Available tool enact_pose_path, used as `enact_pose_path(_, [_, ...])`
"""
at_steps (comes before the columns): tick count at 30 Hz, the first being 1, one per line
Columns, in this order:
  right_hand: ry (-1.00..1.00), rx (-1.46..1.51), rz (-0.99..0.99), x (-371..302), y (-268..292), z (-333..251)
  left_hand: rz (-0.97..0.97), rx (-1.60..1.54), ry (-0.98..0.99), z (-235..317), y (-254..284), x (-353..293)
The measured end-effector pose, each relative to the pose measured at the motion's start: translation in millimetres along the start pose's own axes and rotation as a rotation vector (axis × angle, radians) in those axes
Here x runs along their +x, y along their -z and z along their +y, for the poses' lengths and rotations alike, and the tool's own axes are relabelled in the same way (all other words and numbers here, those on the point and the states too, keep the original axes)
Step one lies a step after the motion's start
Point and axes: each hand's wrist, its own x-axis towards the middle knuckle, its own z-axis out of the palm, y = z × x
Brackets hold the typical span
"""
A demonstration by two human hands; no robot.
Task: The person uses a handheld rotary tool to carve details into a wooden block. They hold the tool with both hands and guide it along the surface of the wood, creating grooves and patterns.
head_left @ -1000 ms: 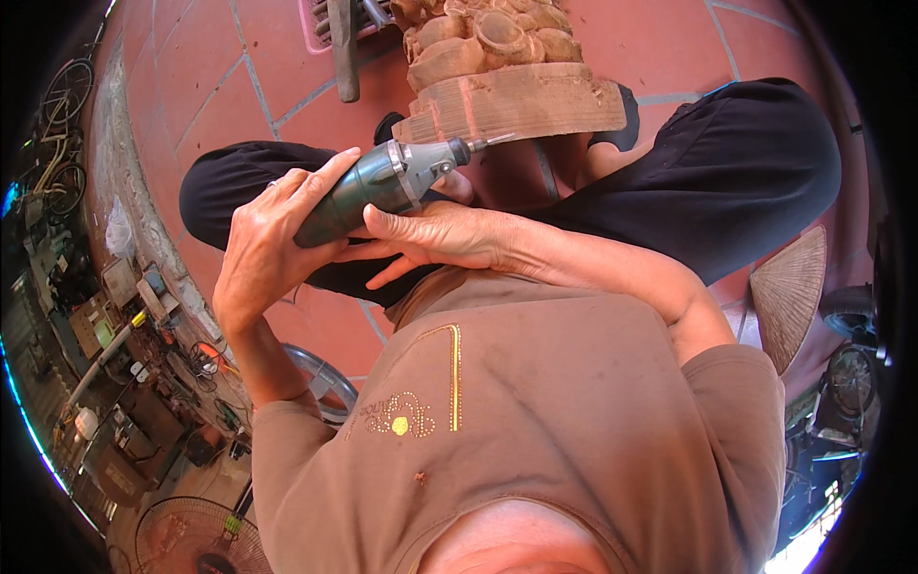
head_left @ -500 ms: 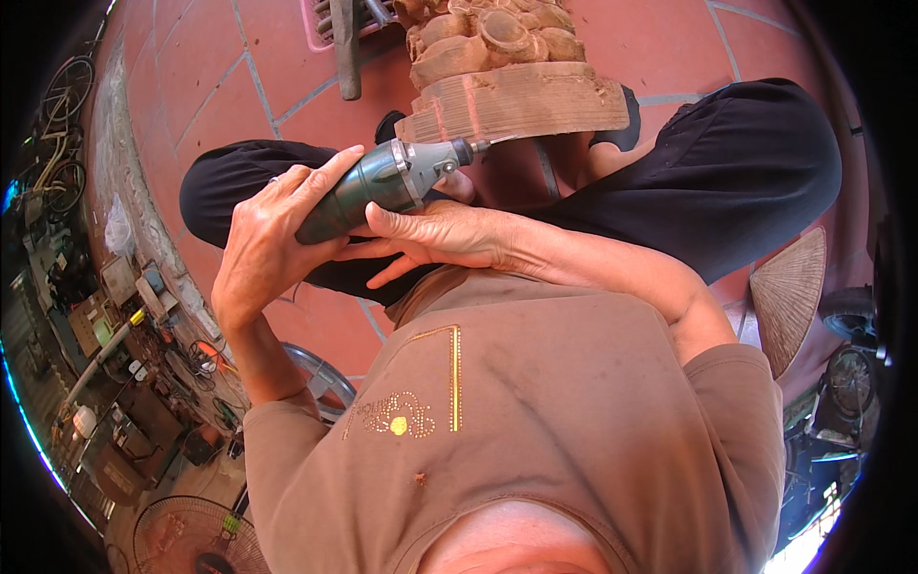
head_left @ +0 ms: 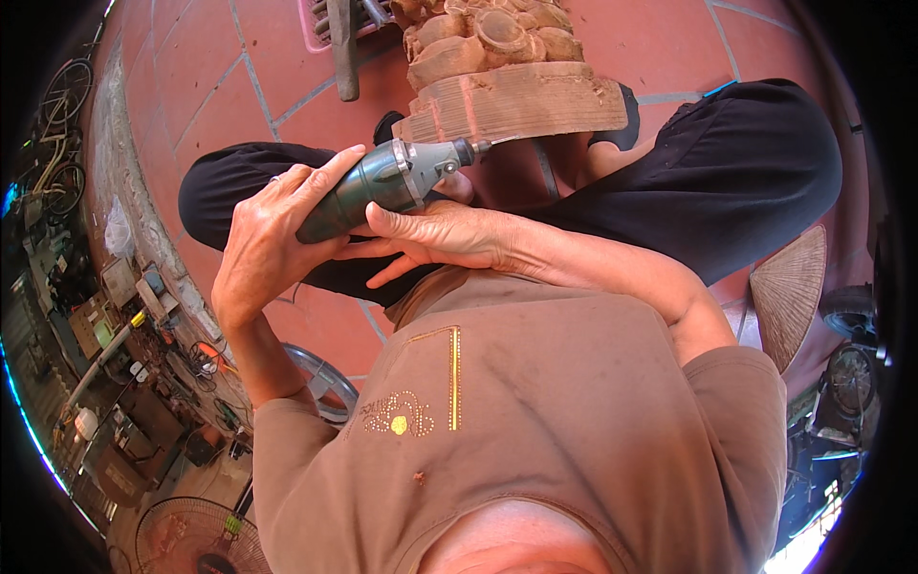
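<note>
Head view, looking down on a seated person with legs folded: the left hand is closed around the dark green body of a rotary power tool, its thumb laid along the upper side. The tool lies obliquely in front of the brown shirt, above the lap, with its grey nose and slender metal bit directed to the right. The right hand is open, fingers extended and thumb just beside the tool's lower edge; whether it bears any weight cannot be told. Immediately beyond the tool stands a carved wooden piece with rounded relief above a plain curved base; contact between bit and wood cannot be determined. A pink basket lies farther off on the red tiled floor, and a conical hat at the right.
</note>
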Motion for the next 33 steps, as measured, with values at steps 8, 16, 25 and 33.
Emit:
enact_pose_path(8, [0.005,-0.003,0.001,0.3,1.6,1.5,-0.004,-0.008,0.001,-0.6,-0.4,0.6])
enact_pose_path(16, [0.025,-0.018,-0.006,1.9,2.9,2.4,0.002,-0.007,0.002,0.2,0.3,2.2])
enact_pose_path(25, [0.032,-0.026,-0.004,2.9,4.4,1.7,-0.004,-0.011,0.007,-0.1,0.5,3.8])
enact_pose_path(33, [0.035,-0.024,0.003,2.7,3.6,0.1,-0.015,-0.018,0.014,-1.9,0.5,3.7])
